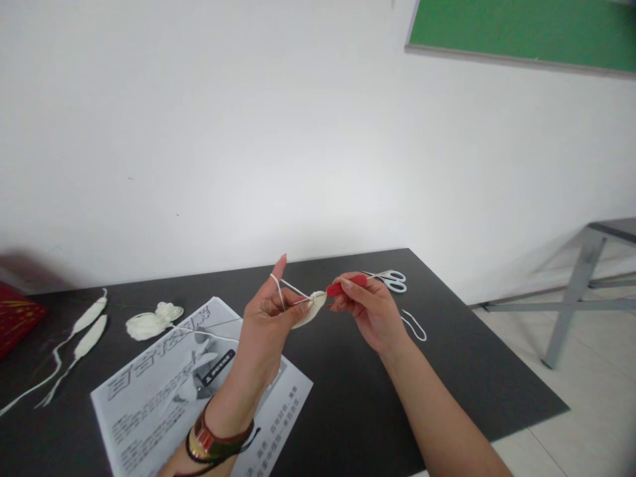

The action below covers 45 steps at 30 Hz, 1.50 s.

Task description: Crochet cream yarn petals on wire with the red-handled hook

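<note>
My left hand (271, 308) pinches a small cream crochet piece (312, 310) between thumb and fingers, above the black table. White yarn (293, 287) loops round its raised index finger and runs to the piece. In my right hand (365, 308) is a crochet hook with a red handle (348, 285), its thin shaft pointing left and meeting the top edge of the piece. Whether the hook's tip sits inside a stitch is too small to tell.
A printed sheet (149, 404) lies under my left forearm. A cream yarn bundle (149, 323) and two finished crochet petals (90, 336) rest left. White-handled scissors (396, 281) and a yarn scrap (415, 326) lie right on the black table (477, 391). A red object (17, 318) stands far left.
</note>
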Each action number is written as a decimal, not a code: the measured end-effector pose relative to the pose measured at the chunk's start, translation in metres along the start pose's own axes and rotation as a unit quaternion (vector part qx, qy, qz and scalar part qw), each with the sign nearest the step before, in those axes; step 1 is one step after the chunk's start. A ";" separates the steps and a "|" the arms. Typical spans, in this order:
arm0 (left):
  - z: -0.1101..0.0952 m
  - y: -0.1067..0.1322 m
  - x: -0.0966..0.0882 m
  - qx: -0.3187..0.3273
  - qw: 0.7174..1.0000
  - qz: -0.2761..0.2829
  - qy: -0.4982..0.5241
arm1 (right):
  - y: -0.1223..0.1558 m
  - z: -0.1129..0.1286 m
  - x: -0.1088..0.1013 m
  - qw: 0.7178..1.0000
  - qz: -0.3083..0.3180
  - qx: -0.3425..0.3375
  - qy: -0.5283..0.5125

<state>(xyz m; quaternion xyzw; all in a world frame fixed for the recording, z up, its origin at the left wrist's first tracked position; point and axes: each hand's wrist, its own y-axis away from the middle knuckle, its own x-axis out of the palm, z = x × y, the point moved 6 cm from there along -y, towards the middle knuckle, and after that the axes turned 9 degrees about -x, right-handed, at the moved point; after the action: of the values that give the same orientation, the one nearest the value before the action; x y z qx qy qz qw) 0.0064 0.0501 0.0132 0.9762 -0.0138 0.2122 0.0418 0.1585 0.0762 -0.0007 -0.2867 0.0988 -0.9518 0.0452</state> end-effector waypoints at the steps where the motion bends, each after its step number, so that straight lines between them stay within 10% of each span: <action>1: 0.001 -0.001 -0.001 0.001 1.000 0.001 0.012 | 0.000 -0.001 0.000 1.000 0.002 0.004 0.001; 7: 0.009 -0.002 -0.005 0.010 0.995 -0.040 0.086 | 0.005 -0.011 0.002 0.999 -0.024 0.029 -0.016; 13: 0.012 -0.002 -0.007 0.062 0.992 -0.084 0.065 | 0.017 0.012 0.015 0.968 -0.006 -0.161 0.193; 21: 0.006 -0.005 -0.008 -0.011 0.996 -0.038 0.079 | 0.047 0.025 0.039 0.709 0.221 -0.465 0.482; 23: 0.002 -0.007 -0.008 -0.061 0.992 0.013 0.105 | 0.052 0.026 0.041 0.689 0.239 -0.490 0.478; 31: -0.014 -0.008 -0.015 -0.112 0.987 0.094 0.071 | 0.027 0.020 0.029 0.948 0.107 -0.247 0.167; 45: -0.023 0.000 -0.017 -0.132 0.984 0.116 0.021 | 0.017 0.025 0.018 0.975 0.094 -0.182 0.088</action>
<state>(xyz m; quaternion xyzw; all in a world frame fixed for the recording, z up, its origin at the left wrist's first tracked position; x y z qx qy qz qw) -0.0187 0.0525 0.0264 0.9493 -0.1537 0.2319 0.1462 0.1578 0.0527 0.0257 -0.1942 0.3010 -0.9308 0.0725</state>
